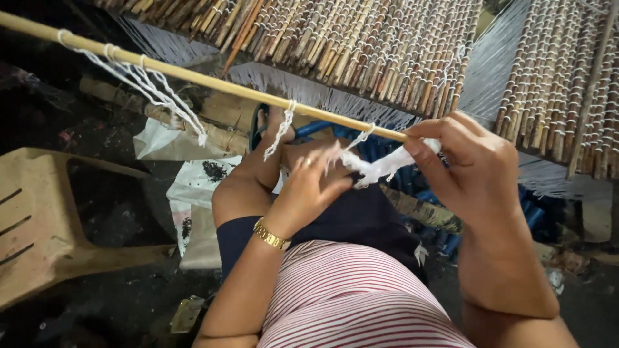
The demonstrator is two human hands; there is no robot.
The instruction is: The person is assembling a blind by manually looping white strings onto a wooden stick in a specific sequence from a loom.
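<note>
Between both hands (309,187), white string (377,166)

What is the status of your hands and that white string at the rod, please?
Left hand and right hand both pinching white string. String bunched at bamboo rod. Nothing blocking.

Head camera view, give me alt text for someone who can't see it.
Two bare hands work white string at a long wooden rod: the right hand pinches it against the rod, the left hand pulls strands. Mats of tied reeds hang behind; a tan plastic chair stands left.
</note>
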